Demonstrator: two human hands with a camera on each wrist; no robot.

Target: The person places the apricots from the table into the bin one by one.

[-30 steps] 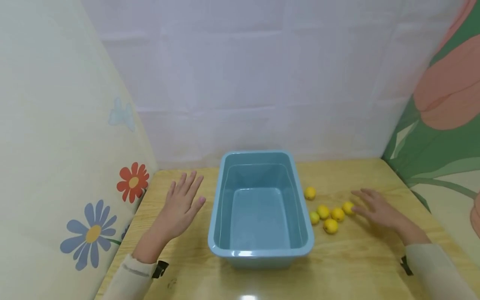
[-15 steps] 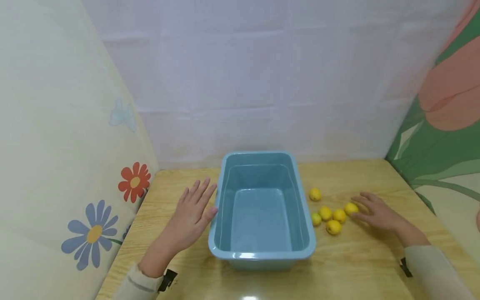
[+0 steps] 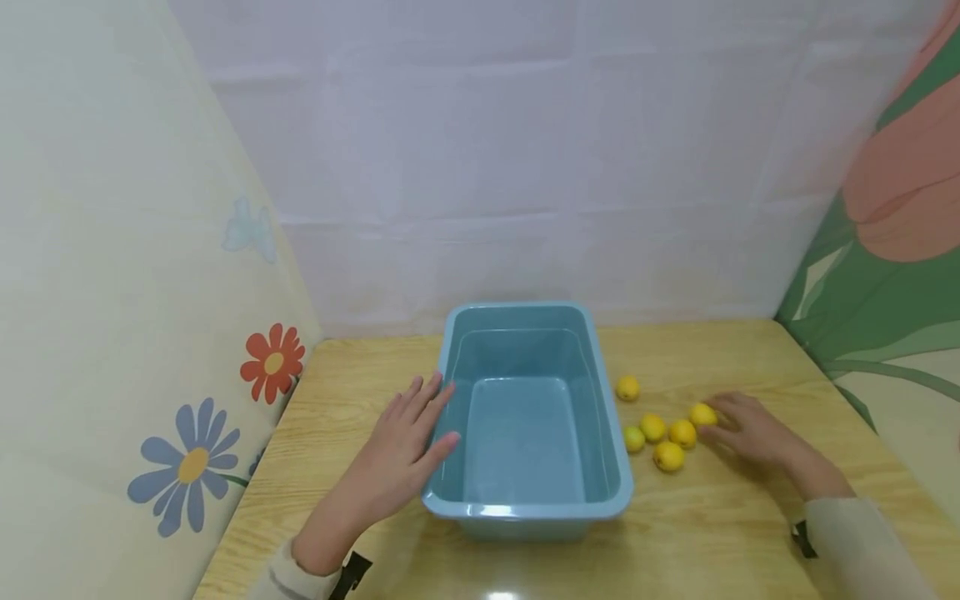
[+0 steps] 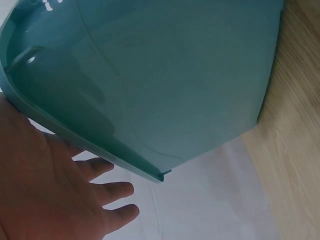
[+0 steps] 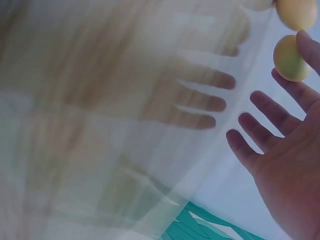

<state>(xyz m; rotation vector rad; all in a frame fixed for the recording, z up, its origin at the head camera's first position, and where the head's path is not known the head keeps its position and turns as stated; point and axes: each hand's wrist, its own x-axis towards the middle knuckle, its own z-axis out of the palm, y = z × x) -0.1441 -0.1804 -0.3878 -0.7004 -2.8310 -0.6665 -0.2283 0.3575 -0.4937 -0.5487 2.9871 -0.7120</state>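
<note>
A blue plastic tub (image 3: 527, 510) stands in the middle of the wooden table. My left hand (image 3: 390, 462) is over its left rim, fingers straight and thumb overlapping the inside. In the left wrist view, the fingers spread along the outside of the rim. To the right of the tub lie several small yellow lemons, one of them greenish (image 3: 633, 439). At the rightmost lemon (image 3: 702, 414), my right hand (image 3: 753, 429) has thumb and index fingertip right at its edges. The right wrist view shows that lemon (image 5: 289, 60) between them, the other fingers extended.
Another lemon (image 3: 627, 387) lies apart, beside the tub's right rim. The wooden table (image 3: 705, 533) meets a white cloth backdrop (image 3: 450, 167) behind, a flower-patterned panel (image 3: 97, 292) at left and a green-and-pink panel (image 3: 900, 283) at right.
My left hand has moved right, from beside the tub to over its left rim. My right hand has edged in closer to the rightmost lemon.
</note>
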